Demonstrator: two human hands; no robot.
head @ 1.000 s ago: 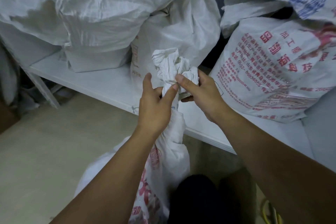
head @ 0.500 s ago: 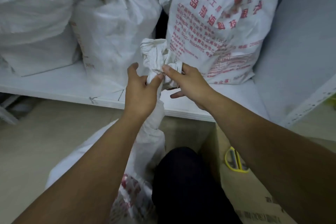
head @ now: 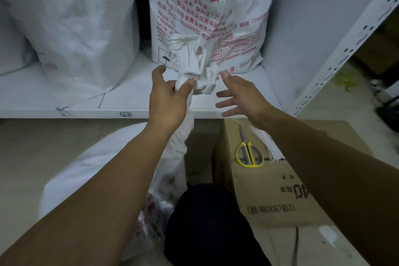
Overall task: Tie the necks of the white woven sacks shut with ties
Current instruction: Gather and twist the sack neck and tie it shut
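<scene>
Gripping the bunched sack neck, left hand curls round it, right hand spread empty beside; no knot visible, ties under right wrist, tying looks pending.

Bunched sack neck in left hand, right hand splayed just beside

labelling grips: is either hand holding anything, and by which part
The left hand grips the white woven sack by its twisted neck, below the bunched top; the right hand, fingers spread, holds nothing.
</scene>
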